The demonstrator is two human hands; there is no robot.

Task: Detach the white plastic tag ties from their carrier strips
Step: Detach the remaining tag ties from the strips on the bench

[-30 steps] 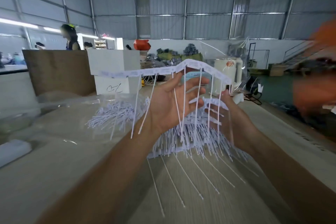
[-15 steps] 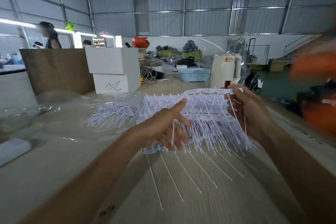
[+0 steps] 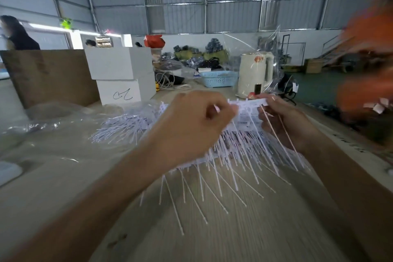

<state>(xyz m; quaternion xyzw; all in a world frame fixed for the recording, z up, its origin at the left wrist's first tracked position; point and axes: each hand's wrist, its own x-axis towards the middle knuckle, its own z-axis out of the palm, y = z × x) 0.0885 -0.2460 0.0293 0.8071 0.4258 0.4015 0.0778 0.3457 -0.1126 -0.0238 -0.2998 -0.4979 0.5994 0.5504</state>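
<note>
A white carrier strip [image 3: 247, 104] with thin ties hanging from it is held level between both hands, just above a stack of strips with ties [image 3: 244, 151] lying on the table. My left hand [image 3: 197, 123] is curled, its fingertips pinching the strip's left part. My right hand [image 3: 285, 121] grips the strip's right end, with two or three ties running down across its fingers. A pile of loose detached ties [image 3: 125, 127] lies on the table to the left of the stack.
Crumpled clear plastic [image 3: 49, 119] lies left on the wooden table [image 3: 234, 229]. Behind stand two stacked white boxes [image 3: 123, 74], a brown board [image 3: 46, 74], a blue basket [image 3: 219, 78] and a cream kettle [image 3: 255, 72]. A blurred orange shape [image 3: 370, 70] fills the right edge.
The strip came down from head height to just above the stack. My left hand went from spread open among the ties to curled and pinching the strip; the right hand kept its grip.
</note>
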